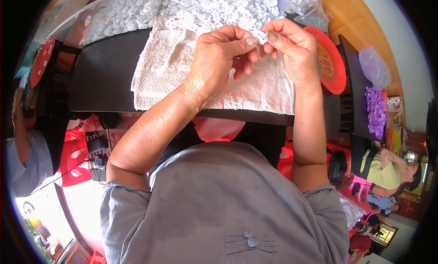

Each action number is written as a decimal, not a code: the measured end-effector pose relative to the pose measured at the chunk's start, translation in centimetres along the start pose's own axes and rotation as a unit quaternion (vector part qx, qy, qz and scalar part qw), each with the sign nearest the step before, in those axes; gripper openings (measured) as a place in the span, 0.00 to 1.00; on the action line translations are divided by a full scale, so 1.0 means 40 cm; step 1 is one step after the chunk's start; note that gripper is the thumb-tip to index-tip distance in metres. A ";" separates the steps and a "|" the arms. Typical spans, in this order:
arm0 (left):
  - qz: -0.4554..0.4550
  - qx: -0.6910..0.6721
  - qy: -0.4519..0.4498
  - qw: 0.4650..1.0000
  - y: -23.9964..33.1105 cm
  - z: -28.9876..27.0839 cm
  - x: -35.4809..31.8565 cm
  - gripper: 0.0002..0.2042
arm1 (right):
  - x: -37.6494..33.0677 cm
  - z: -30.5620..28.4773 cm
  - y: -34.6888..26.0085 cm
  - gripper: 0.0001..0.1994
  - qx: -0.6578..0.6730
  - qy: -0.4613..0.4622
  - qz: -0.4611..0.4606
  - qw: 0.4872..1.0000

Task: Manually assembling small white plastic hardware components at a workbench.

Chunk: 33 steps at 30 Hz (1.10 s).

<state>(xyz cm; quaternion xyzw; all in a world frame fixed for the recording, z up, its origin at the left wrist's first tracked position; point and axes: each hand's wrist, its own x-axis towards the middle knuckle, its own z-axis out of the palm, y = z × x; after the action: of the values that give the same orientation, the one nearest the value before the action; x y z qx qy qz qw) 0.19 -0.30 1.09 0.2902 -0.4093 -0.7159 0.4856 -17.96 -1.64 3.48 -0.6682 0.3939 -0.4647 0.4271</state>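
Observation:
My left hand [219, 54] and my right hand [299, 49] meet above the far part of the towel. Between their thumbs and fingertips they pinch a small white looped piece [260, 36]; its exact kind is too small to tell. Under my hands a pale, ribbed towel [169, 90] covers part of the dark table [102, 76]. Just beyond my fingers spreads a heap of similar white looped pieces [219, 8]. My fingers partly hide the held piece.
More white pieces [123, 15] lie in a clear container at the far left. Beside my right hand is a red round plate [336, 74], with a clear plastic bag [308, 6] behind it. A purple bundle [375, 113] lies farther right. People [385, 170] sit at both sides.

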 end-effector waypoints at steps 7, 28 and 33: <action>0.009 0.002 0.000 1.000 0.000 0.000 -0.004 0.06 | -0.002 -0.002 0.005 0.08 0.019 -0.025 -0.005 1.000; 0.380 0.358 0.058 0.851 -0.055 0.003 0.007 0.14 | -0.011 0.005 -0.011 0.10 0.020 -0.030 0.067 0.997; 0.400 0.393 0.070 0.825 -0.052 -0.004 0.001 0.15 | -0.016 -0.005 -0.018 0.12 0.024 -0.056 0.094 0.994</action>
<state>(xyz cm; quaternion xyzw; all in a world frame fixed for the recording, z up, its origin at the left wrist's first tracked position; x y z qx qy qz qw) -0.66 0.03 -0.81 0.3169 -0.7009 -0.2152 0.6017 -18.22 -0.84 4.00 -0.6424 0.4194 -0.3936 0.5064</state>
